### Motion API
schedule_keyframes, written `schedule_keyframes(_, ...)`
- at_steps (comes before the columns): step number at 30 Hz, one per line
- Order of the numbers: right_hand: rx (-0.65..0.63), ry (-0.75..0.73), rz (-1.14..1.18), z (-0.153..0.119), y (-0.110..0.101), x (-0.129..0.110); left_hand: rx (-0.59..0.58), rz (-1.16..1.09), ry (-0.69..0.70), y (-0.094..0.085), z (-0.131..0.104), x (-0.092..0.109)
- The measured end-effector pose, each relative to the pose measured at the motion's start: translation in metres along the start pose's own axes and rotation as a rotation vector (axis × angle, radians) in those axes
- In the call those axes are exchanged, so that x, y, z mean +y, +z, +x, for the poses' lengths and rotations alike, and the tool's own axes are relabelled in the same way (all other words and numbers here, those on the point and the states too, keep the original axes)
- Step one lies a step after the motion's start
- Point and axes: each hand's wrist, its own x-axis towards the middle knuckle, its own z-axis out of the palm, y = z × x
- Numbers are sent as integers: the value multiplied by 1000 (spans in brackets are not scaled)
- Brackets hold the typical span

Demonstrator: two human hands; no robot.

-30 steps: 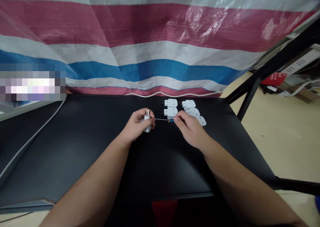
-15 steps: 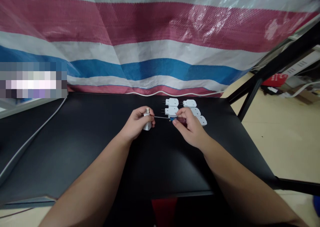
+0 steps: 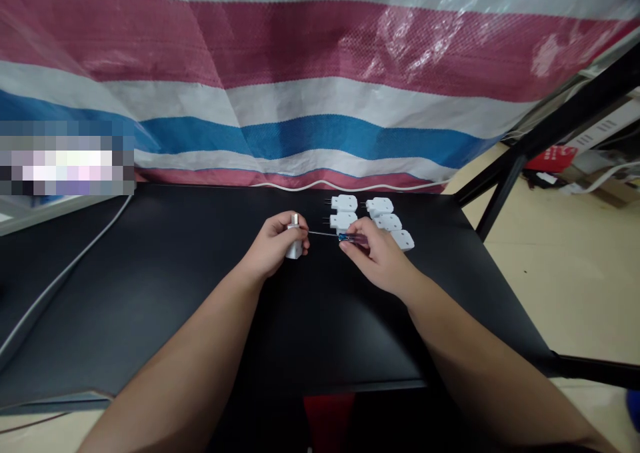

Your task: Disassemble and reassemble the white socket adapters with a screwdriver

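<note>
My left hand is closed around a white plug, whose metal prongs point up and away from me. A screwdriver with a blue and dark red handle is gripped in the fingers of my right hand. Its thin shaft runs left to the side of the held plug, where my left fingertips hide the tip. Just beyond my right hand several white plugs lie on the black table, among them one at the back and one partly behind my right hand.
Behind the table hangs a striped plastic sheet. A white cable runs along the back edge, and a grey cable crosses the left side. A black metal frame stands at the right. Something pixelated is at the left.
My right fingers have shifted their grip on the screwdriver handle, and the handle shows a turned face. The plug in my left hand has stayed nearly in place.
</note>
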Motion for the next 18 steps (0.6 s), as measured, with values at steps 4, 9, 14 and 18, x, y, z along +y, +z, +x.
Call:
schedule_keyframes(4, 88, -49, -75, 1, -1, -1, 19, -136, -40, 1, 1, 7)
schedule_keyframes(9, 136, -86, -45, -2, -4, -5, 138, -436, -69, -1, 2, 17)
schedule_keyframes(14, 84, -96, -24, -4, -1, -5, 162, -430, -103, -3, 3, 16)
schedule_keyframes(18, 99, -93, -41, -4, -2, -6, 145, -363, -85, -2, 4, 13)
